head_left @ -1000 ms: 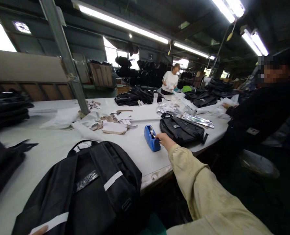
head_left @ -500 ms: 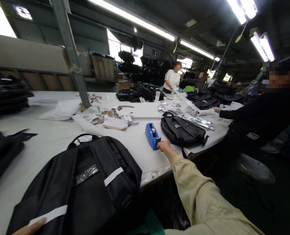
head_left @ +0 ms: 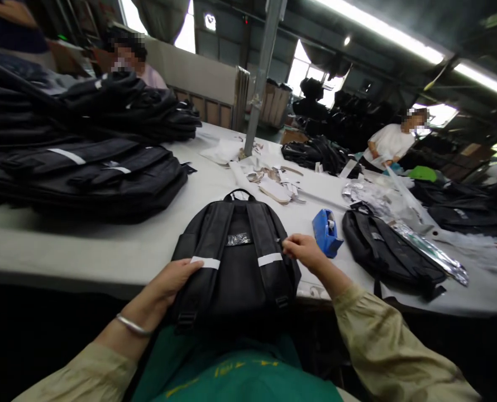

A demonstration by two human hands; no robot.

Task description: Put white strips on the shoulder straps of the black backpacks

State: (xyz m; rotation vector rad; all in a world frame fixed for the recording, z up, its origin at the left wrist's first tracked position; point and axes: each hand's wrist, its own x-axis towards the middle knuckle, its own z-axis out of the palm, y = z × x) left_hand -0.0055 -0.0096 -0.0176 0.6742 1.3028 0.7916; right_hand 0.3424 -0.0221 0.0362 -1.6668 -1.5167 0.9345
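A black backpack (head_left: 240,285) lies with its straps up on the table in front of me, its top handle pointing away. White strips cross both shoulder straps, and a shiny clear film shows between them. My left hand (head_left: 175,282) grips the bag's left side, thumb at the left white strip (head_left: 209,262); its other fingers are mostly hidden. Just off the bag's right edge, my right hand (head_left: 305,249) is closed in a pinch near the right white strip (head_left: 269,259). Whatever lies between its fingertips is too small to make out. Beyond that hand stands a blue tape dispenser (head_left: 326,231).
Stacked black backpacks (head_left: 85,173) fill the table's left side. Another backpack (head_left: 391,245) lies to the right beside silvery plastic packaging (head_left: 433,251). Paper scraps (head_left: 273,187) surround the metal post (head_left: 263,84). A person in white (head_left: 391,139) stands across the table.
My right hand has left the tape dispenser and come to the backpack's right edge. The view has swung left, bringing the stacked bags and my left hand further into sight.
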